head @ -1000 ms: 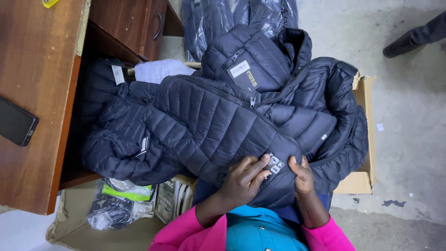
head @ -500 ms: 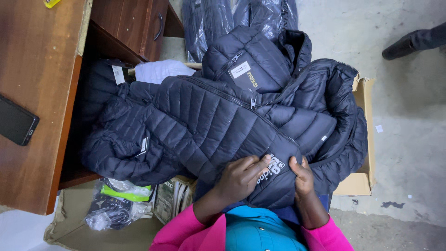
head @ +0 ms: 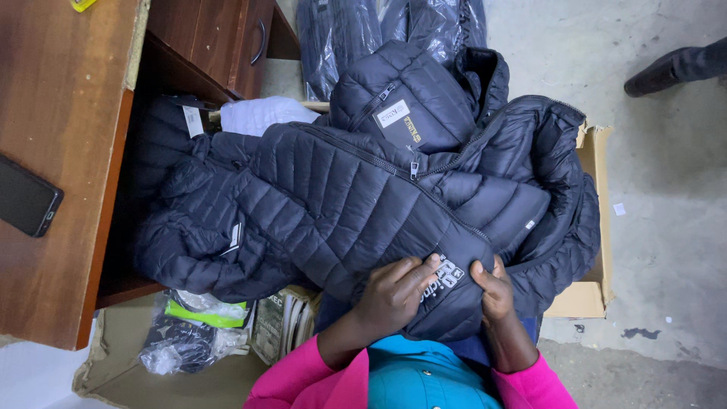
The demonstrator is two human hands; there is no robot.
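Your left hand [head: 394, 291] and right hand [head: 494, 291] pinch the navy quilted jacket's [head: 356, 204] near hem, either side of its white patch [head: 447, 274]; it stretches away over the cardboard box [head: 594, 227], collar farthest.

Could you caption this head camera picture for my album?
Both hands, left hand and right hand, press the hem of a dark quilted jacket lying over a cardboard box.

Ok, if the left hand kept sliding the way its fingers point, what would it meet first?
The left hand points right across the dark quilted jacket, so it would likely cross the printed label first, then reach the right hand; depth is unclear.
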